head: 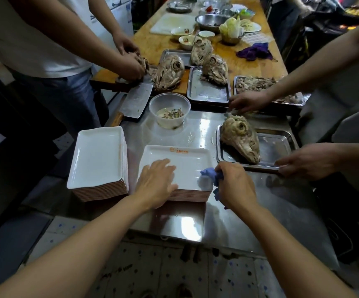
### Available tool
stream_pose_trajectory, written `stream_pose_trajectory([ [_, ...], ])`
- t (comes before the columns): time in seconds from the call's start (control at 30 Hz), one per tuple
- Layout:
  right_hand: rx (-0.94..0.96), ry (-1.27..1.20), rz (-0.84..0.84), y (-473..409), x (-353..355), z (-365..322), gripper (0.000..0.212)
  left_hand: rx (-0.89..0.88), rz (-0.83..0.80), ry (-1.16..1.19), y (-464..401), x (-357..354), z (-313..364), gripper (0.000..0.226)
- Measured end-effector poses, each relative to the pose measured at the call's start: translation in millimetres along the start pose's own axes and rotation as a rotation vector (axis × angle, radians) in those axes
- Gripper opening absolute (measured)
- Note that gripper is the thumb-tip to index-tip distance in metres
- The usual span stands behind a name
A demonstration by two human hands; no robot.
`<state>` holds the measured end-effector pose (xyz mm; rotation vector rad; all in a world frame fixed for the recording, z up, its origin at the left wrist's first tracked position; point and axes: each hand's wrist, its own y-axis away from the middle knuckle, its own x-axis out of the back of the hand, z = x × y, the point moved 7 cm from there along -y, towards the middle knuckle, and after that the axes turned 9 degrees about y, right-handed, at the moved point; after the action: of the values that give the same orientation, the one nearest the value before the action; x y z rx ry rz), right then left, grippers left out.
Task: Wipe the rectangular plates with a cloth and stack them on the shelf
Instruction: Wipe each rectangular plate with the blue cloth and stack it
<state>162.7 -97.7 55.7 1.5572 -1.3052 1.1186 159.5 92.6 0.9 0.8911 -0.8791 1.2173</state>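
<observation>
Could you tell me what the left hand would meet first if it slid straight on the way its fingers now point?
Probably nothing but bare plate: the left hand points across the top plate, toward its orange logo and far rim.

Two bare arms come up from the bottom of the frame. No sleeves show on them. The left hand [156, 182] and the right hand [236, 186] wear no gloves, rings or watch that can be seen.
</observation>
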Motion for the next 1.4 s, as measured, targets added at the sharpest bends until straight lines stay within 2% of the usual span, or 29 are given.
stream_pose_trajectory([
  [0.1, -0.062, -0.074, 0.054, 1, 3, 5, 0.027, -0.066, -0.105, -0.027, -1, -20, 13, 0.054],
  [0.2, -0.087, -0.14, 0.109, 3, 5, 10, 0.024, -0.087, -0.005, -0.061, 3, -19, 18, 0.037],
  [0.3, -0.096, -0.162, 0.168, 6, 11, 14, 0.031, -0.13, 0.105, -0.118, 8, -8, 27, 0.024],
  [0.53, -0.131, -0.214, 0.197, 7, 25, 22, 0.031, -0.241, 0.2, -0.092, 15, 24, 45, 0.028],
  [0.63, -0.115, -0.241, 0.216, 6, 31, 16, 0.041, -0.246, 0.227, -0.075, 8, 45, 48, 0.032],
  [0.7, -0.095, -0.297, 0.229, 5, 34, 10, 0.053, -0.255, 0.26, -0.018, 5, 60, 51, 0.027],
  [0.77, -0.09, -0.347, 0.263, 4, 38, 4, 0.049, -0.204, 0.285, 0.035, 3, 76, 49, 0.019],
  [0.83, -0.083, -0.372, 0.312, 4, 43, -3, 0.04, -0.107, 0.346, 0.17, 7, 94, 39, 0.016],
  [0.93, 0.013, -0.426, 0.373, 3, 55, -29, 0.034, 0.005, 0.458, 0.586, 24, 120, 14, 0.011],
  [1.1, 0.193, -0.44, 0.502, 4, 81, -88, 0.033, 0.228, 0.456, 1.167, 55, 121, -35, 0.02],
  [1.3, 0.422, -0.453, 0.552, 0, 96, -165, 0.034, 0.27, 0.493, 1.416, 85, 120, -63, 0.019],
  [1.4, 0.587, -0.335, 0.516, -3, 85, -205, 0.034, 0.218, 0.484, 1.491, 94, 125, -61, 0.018],
])
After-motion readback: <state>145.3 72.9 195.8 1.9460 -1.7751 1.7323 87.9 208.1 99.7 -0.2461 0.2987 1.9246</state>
